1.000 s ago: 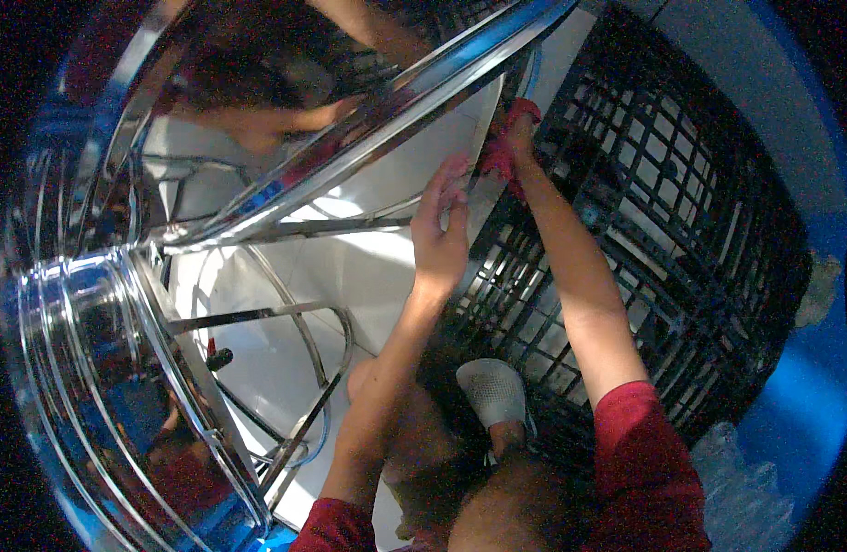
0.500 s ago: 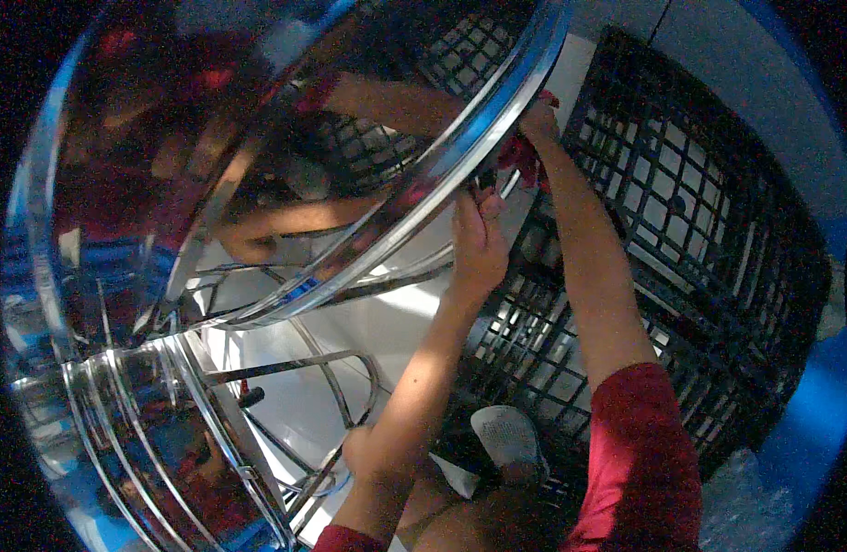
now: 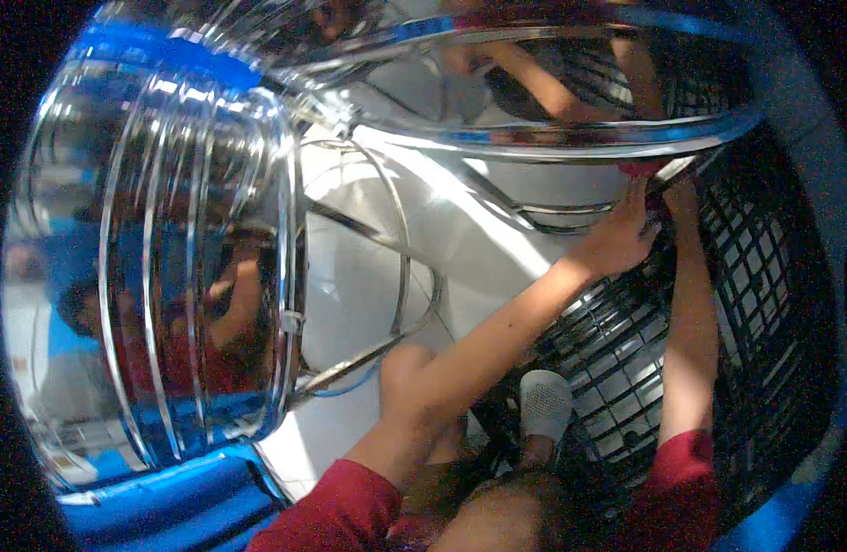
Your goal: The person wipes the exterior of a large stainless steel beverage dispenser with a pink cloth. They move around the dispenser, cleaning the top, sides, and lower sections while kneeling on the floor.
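A: The fingers (image 3: pixel 637 213) of the left hand (image 3: pixel 617 241) are spread flat and reach up under the far rim of the big shiny metal drum (image 3: pixel 534 83). They press against it and wrap nothing that I can see.

B: And the right hand (image 3: pixel 678 190)?

A: It sits just right of the left one, up at the same rim. Something red (image 3: pixel 642 169), maybe a cloth, shows at its fingertips, but the rim hides the fingers, so I cannot tell how far closed they are or whether they hold it.

B: Where is the drum itself?

A: It fills the far side of the view, tipped over the white floor (image 3: pixel 350 276). A second polished ribbed cylinder (image 3: pixel 157 276) stands at the left, with a chrome wire frame (image 3: pixel 400 267) between the two. The black plastic crate (image 3: pixel 764 294) lies at the right, under both forearms.

B: What could go wrong?

A: I judge the drum is only steadied by open palms at one edge. A smooth rim and flat fingers give little grip, so it could slide or roll down toward the near side, onto the shoe (image 3: pixel 545 405) on the crate grid. Fingers could also get pinched between rim and crate.
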`<action>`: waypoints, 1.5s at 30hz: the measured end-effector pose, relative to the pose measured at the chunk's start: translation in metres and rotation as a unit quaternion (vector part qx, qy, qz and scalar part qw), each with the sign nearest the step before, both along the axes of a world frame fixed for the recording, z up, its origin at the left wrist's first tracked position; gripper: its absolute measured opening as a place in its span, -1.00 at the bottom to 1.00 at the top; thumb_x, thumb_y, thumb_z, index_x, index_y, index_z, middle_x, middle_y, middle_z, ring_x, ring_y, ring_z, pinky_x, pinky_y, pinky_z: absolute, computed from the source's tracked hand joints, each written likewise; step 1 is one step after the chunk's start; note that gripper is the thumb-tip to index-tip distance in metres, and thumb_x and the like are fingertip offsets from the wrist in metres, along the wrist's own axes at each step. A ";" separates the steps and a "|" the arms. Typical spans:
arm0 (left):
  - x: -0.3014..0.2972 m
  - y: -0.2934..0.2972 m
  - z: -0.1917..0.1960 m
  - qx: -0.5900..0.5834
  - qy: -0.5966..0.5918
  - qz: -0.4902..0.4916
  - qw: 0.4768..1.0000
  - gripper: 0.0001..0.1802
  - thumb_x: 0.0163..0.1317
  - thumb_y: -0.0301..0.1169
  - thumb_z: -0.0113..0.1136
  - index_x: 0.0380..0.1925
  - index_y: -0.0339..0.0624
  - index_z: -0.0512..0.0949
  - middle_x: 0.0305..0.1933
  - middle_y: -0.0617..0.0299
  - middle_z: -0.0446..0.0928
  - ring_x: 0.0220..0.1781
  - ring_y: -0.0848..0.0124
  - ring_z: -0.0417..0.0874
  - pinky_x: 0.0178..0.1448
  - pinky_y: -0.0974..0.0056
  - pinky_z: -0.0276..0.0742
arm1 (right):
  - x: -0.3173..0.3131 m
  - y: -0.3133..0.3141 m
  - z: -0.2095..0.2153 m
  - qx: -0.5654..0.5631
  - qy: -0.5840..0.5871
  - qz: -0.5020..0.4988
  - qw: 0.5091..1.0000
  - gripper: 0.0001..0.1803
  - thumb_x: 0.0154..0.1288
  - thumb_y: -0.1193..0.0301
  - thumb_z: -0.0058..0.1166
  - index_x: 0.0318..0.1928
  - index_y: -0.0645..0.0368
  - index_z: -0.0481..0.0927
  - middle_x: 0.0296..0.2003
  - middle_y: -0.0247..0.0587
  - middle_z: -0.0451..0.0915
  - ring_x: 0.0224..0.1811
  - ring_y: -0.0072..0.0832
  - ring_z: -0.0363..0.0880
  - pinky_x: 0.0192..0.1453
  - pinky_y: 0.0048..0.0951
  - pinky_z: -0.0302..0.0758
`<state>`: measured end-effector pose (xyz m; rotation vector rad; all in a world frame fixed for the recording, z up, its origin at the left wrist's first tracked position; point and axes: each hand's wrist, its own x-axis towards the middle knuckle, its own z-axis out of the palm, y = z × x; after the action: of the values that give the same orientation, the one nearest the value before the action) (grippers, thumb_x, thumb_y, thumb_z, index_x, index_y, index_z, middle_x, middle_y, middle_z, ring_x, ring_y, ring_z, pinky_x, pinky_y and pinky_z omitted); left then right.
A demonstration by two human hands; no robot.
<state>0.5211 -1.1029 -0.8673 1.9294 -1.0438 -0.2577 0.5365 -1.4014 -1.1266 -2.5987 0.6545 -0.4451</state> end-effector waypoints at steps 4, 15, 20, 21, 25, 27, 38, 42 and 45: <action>-0.023 0.077 0.027 0.100 0.238 -0.079 0.963 -0.07 0.36 -0.06 0.06 0.46 -0.38 -0.17 0.44 -0.37 0.11 0.42 -0.11 0.29 0.46 0.05 0.24 | -0.056 0.057 0.037 0.178 -0.094 0.114 0.973 -0.57 0.40 0.31 -0.06 0.18 0.29 0.45 0.04 -0.08 0.57 -0.01 -0.21 0.56 0.17 -0.23 0.46; -0.076 0.189 0.038 -0.133 0.182 0.035 0.974 -0.13 0.29 -0.25 0.23 0.47 -0.21 0.00 0.35 -0.15 0.33 0.38 0.13 0.37 0.45 0.21 0.23 | -0.158 0.309 0.334 0.368 -0.143 0.159 0.905 -0.66 0.36 0.34 0.15 0.05 0.28 0.55 -0.05 -0.17 0.64 0.02 -0.44 0.56 0.17 -0.32 0.44; -0.076 0.239 0.061 -0.197 0.315 0.120 0.921 -0.40 0.23 -0.51 0.15 0.31 -0.22 0.30 0.14 0.09 0.54 0.18 0.32 0.54 0.28 0.20 0.44 | -0.140 0.365 0.384 0.258 -0.124 0.282 0.916 -0.58 0.37 0.47 0.08 0.21 0.29 0.44 0.13 -0.11 0.54 0.16 -0.39 0.49 0.28 -0.33 0.38; -0.076 0.253 0.066 -0.210 0.279 0.150 0.925 -0.44 0.24 -0.51 0.15 0.28 -0.23 0.35 0.08 0.12 0.58 0.14 0.34 0.57 0.25 0.22 0.46 | -0.135 0.374 0.386 0.215 -0.116 0.284 0.927 -0.55 0.37 0.50 0.05 0.24 0.28 0.41 0.16 -0.09 0.52 0.19 -0.37 0.47 0.30 -0.33 0.36; -0.070 0.300 0.068 -0.142 0.314 0.230 0.910 -0.78 0.25 -0.51 0.17 -0.12 -0.37 0.56 -0.15 0.11 0.60 -0.08 0.37 0.59 0.06 0.33 0.47 | -0.110 0.402 0.369 0.329 -0.182 0.189 0.907 -0.50 0.38 0.56 -0.05 0.32 0.26 0.33 0.24 -0.07 0.46 0.27 -0.35 0.42 0.38 -0.31 0.28; -0.079 0.312 0.058 -0.188 0.210 0.264 0.922 -0.82 0.29 -0.48 0.17 -0.18 -0.39 0.58 -0.23 0.11 0.56 -0.16 0.40 0.56 -0.01 0.34 0.46 | -0.106 0.407 0.353 0.325 -0.215 0.177 0.904 -0.53 0.39 0.58 -0.10 0.31 0.26 0.35 0.21 -0.11 0.48 0.26 -0.36 0.43 0.39 -0.34 0.27; -0.056 0.320 0.030 -0.288 0.237 0.292 0.881 -0.68 0.25 -0.46 0.26 -0.04 -0.29 0.44 -0.13 0.15 0.57 -0.11 0.41 0.59 0.02 0.28 0.53 | -0.124 0.389 0.317 0.514 -0.207 0.101 0.826 -0.82 0.41 0.53 0.00 -0.02 0.27 0.51 0.08 -0.27 0.55 0.10 -0.51 0.51 0.23 -0.46 0.41; -0.032 0.321 0.024 -0.182 0.347 0.241 0.888 -0.60 0.29 -0.43 0.22 0.07 -0.37 0.42 0.00 0.06 0.57 0.00 0.39 0.60 0.10 0.30 0.52 | -0.104 0.403 0.323 0.390 -0.197 0.177 0.882 -0.78 0.35 0.65 -0.07 -0.05 0.27 0.57 0.07 -0.16 0.59 0.11 -0.45 0.52 0.27 -0.40 0.39; -0.024 0.315 0.026 -0.215 0.332 0.257 0.882 -0.46 0.32 -0.45 0.17 0.26 -0.42 0.31 0.15 -0.02 0.52 0.13 0.35 0.57 0.21 0.29 0.47 | -0.075 0.420 0.330 0.379 -0.211 0.240 0.869 -0.69 0.30 0.71 -0.14 -0.02 0.27 0.58 0.16 -0.04 0.55 0.23 -0.38 0.48 0.36 -0.37 0.31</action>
<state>0.4972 -0.7880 -0.8413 1.4642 -0.0996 -0.3189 0.4615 -0.9810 -0.7967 -1.7325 -0.0088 -0.4512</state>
